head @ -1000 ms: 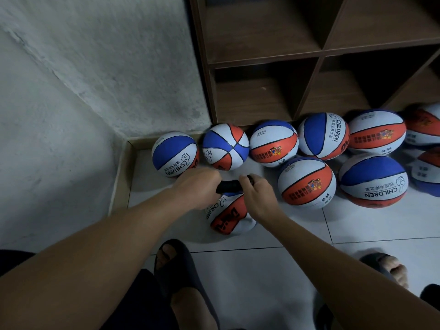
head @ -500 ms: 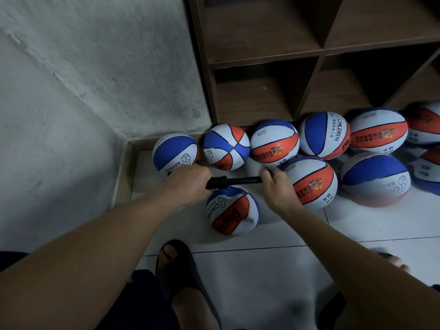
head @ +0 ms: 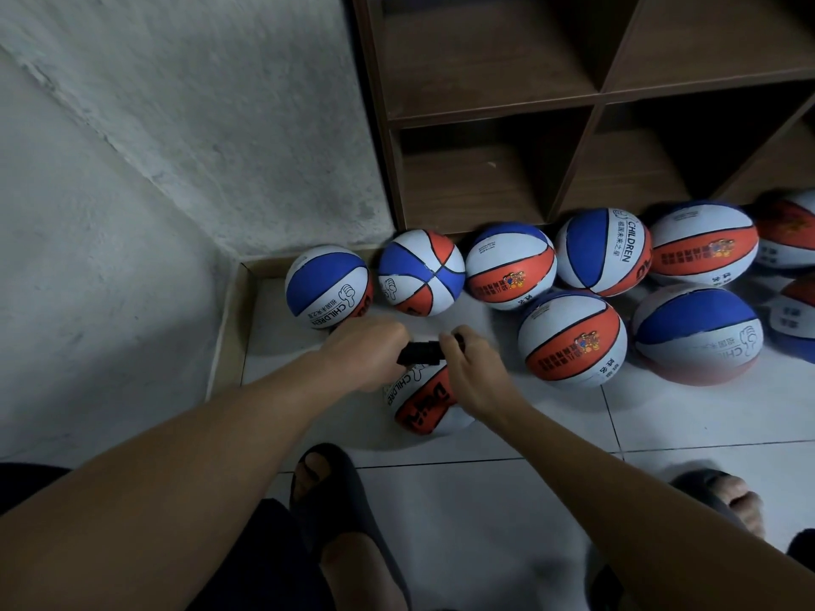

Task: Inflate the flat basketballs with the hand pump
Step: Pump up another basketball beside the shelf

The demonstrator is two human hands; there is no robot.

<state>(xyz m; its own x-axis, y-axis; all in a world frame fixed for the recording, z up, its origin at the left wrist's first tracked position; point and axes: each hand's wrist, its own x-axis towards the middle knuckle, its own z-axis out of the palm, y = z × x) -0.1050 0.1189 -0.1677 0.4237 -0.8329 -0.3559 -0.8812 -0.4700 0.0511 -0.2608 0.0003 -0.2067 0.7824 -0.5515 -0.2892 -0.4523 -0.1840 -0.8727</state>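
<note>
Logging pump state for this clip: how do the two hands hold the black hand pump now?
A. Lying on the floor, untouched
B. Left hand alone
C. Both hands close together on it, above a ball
C: the left hand and right hand grip the black hand pump close together above the ball.

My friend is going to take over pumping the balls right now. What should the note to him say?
Left hand: grips the black hand pump body.
Right hand: grips the pump's other end, close against the left.
The pump sits over the basketball on the floor tiles, just in front of your feet.
Whether it is full cannot be told.
Other balls lie by the wooden shelf; which are flat cannot be told.
</note>
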